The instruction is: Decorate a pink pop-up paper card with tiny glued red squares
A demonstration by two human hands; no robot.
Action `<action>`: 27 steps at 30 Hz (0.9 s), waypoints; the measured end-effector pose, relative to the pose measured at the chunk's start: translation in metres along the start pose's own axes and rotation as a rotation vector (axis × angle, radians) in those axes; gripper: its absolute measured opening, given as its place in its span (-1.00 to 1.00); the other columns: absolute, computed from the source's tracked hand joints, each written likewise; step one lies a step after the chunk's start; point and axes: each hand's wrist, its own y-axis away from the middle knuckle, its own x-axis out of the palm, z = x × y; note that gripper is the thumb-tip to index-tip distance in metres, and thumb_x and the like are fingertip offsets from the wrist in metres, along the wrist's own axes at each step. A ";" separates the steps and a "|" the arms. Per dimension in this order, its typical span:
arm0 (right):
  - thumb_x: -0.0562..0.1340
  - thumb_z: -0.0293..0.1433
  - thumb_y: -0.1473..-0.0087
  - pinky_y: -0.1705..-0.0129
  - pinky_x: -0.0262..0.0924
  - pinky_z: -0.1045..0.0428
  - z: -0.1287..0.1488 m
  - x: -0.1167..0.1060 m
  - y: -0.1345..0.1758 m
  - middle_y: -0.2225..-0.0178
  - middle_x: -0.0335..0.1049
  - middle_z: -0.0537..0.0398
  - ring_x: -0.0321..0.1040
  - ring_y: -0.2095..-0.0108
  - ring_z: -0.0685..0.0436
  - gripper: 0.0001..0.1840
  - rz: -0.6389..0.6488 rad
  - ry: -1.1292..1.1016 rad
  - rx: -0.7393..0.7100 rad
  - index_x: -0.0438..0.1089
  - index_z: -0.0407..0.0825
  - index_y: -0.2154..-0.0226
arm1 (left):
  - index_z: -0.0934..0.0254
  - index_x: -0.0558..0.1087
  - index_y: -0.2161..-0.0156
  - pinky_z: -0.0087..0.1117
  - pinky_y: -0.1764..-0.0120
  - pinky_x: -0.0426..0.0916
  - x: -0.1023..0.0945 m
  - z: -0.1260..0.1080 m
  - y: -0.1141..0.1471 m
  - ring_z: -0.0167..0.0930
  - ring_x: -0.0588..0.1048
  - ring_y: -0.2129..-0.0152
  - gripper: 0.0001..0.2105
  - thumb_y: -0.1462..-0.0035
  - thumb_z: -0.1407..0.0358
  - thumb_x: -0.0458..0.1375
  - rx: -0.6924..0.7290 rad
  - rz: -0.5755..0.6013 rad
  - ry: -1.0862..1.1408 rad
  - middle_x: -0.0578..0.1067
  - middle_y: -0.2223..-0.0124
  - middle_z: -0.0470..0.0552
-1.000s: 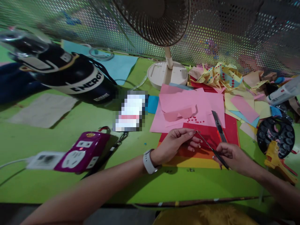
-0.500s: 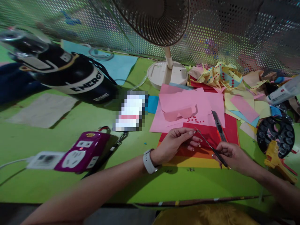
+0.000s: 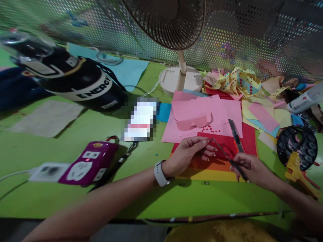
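Observation:
My right hand (image 3: 248, 169) is closed around the dark handle of a slim tool with a thin metal shaft (image 3: 223, 151); its exact kind is unclear. The shaft points up and left, its tip close to the fingertips of my left hand (image 3: 193, 151). Thumb and forefinger of that hand are pinched together, and anything between them is too small to name. The other fingers hang loosely below. Under both hands lie red paper (image 3: 210, 139), orange and yellow sheets. Tiny red paper pieces (image 3: 208, 128) are scattered on the pink paper (image 3: 164, 134). A utility knife (image 3: 235, 132) rests just beyond my right hand.
Paper scraps (image 3: 242, 82) heap up behind, beside a fan (image 3: 180, 79). At right are a black palette (image 3: 296, 148), a yellow glue gun (image 3: 299, 174) and a white bottle (image 3: 306, 97). To the left are a phone (image 3: 141, 119), a purple power strip (image 3: 88, 163) and a large black bottle (image 3: 83, 80).
The tip of the slim tool has moved slightly right, a little away from my left fingertips. My left hand stays almost still, still pinched.

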 end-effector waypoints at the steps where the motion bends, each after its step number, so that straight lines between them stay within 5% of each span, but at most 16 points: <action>1: 0.40 0.01 0.11 0.50 0.20 0.12 0.000 0.000 0.000 0.56 0.23 0.25 0.21 0.54 0.07 -0.52 0.003 0.007 0.000 0.29 -0.02 0.48 | 0.30 0.53 0.31 -0.43 0.38 0.50 0.000 0.000 0.000 -0.42 0.60 0.45 -0.84 -0.09 0.23 0.30 0.001 0.001 0.005 0.64 0.34 0.05; 27: 0.37 0.06 0.10 0.52 0.19 0.13 -0.005 -0.001 -0.003 0.57 0.21 0.25 0.19 0.55 0.07 -0.49 -0.010 0.000 -0.031 0.28 -0.02 0.48 | 0.31 0.53 0.32 -0.52 0.48 0.46 0.000 0.002 -0.001 -0.45 0.60 0.48 -0.82 -0.06 0.23 0.33 0.000 0.045 0.044 0.65 0.34 0.05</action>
